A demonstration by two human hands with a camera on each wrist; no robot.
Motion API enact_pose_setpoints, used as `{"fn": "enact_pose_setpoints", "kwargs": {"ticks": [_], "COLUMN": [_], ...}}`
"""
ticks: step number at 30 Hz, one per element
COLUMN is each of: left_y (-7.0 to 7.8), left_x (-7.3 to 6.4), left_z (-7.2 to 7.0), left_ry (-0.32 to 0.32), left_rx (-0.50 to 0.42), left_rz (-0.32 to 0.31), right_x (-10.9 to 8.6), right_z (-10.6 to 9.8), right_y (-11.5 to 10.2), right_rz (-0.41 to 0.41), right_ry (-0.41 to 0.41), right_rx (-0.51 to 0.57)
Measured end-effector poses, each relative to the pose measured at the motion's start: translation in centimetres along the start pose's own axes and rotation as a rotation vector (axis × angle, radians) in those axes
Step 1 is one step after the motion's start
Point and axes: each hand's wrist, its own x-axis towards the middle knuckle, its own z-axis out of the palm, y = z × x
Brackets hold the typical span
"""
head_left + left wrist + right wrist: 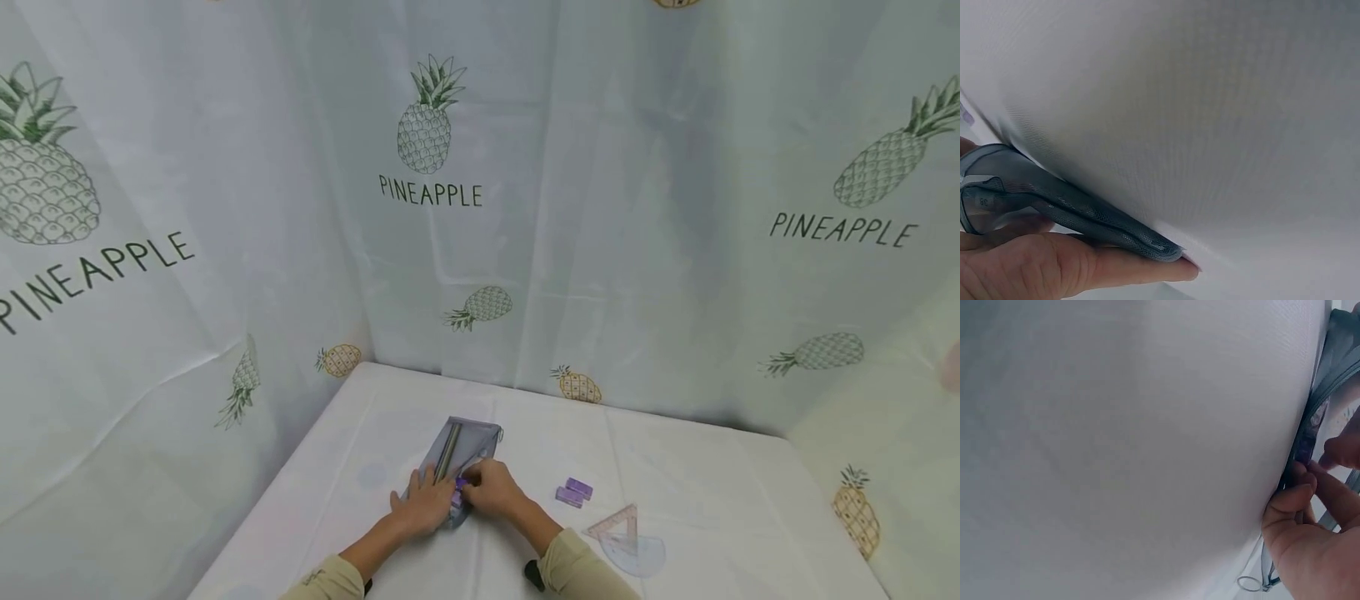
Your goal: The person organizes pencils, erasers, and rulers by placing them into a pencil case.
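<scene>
A grey mesh pencil case [470,433] lies on the white table, long dark pencils [447,450] showing inside it. My left hand [426,505] rests on the case with its fingers spread; the left wrist view has its thumb [1141,267] straight along the mesh. At the case's near right side, my right hand [491,490] has curled fingers and appears to pinch a small purple block [461,482]. The right wrist view shows the purple block [1305,450] by the fingertips at the zip edge, partly hidden. Another purple piece [456,499] lies between the hands.
Two purple blocks [574,492] lie side by side to the right of my hands. Nearer stand out a clear triangular set square [617,527] and a protractor [641,557], overlapping. A metal ring [1249,584] hangs from the zip. Pineapple-printed curtains [600,208] surround the table.
</scene>
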Motion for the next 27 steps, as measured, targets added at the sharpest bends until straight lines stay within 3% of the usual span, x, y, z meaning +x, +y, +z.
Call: {"fn": "enact_pose_setpoints", "kwargs": {"ticks": [3,5,10,13,20,27], "left_y": [0.0,0.0,0.1,0.2,0.2,0.2], "left_x": [0.0,0.0,0.0,0.1,0.0,-0.1], "left_z": [0.0,0.0,-0.1,-0.3,-0.7,-0.3], "left_ry": [0.0,-0.003,-0.013,-0.015,-0.018,-0.013], "left_rx": [-0.009,-0.004,0.008,-0.001,-0.008,-0.027], "left_rz": [-0.001,-0.001,0.014,0.02,0.013,0.0], "right_x": [-0.2,-0.5,-1.4,-1.8,-2.5,-3.3], "right_z": [-0.1,-0.2,-0.2,-0.5,-1.1,-1.4], "right_y": [0.0,-0.2,-0.6,-0.8,-0.5,0.0], "right_rz": [-0.017,-0.058,-0.163,-0.159,-0.075,-0.063], "right_ry": [-0.001,0.032,0.253,0.337,0.259,0.202], "right_rx": [-0.016,-0.083,-0.396,-0.474,-0.387,-0.45]}}
